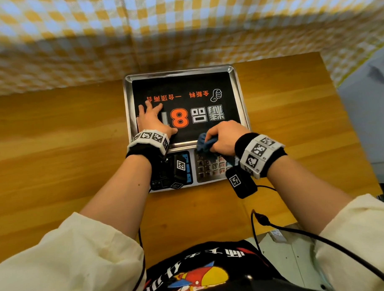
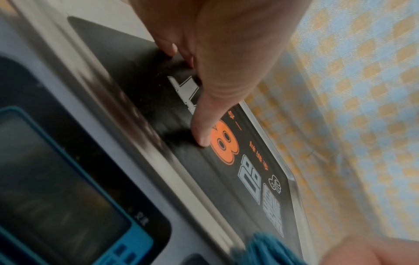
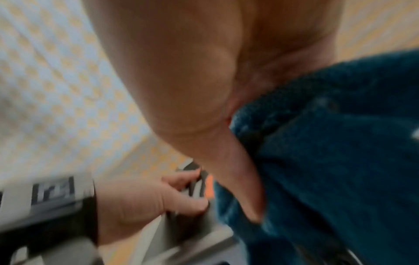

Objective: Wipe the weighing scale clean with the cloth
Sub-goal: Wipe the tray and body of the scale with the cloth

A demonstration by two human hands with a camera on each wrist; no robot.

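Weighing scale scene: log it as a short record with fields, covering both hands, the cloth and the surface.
scale: silver weighing scale with a black printed platform, on the wooden table
left hand: left hand pressed flat on the platform's left side, fingers straight
right hand: right hand grips the bunched blue cloth
cloth position: at the platform's near edge, above the keypad
backdrop: yellow-and-blue checked fabric
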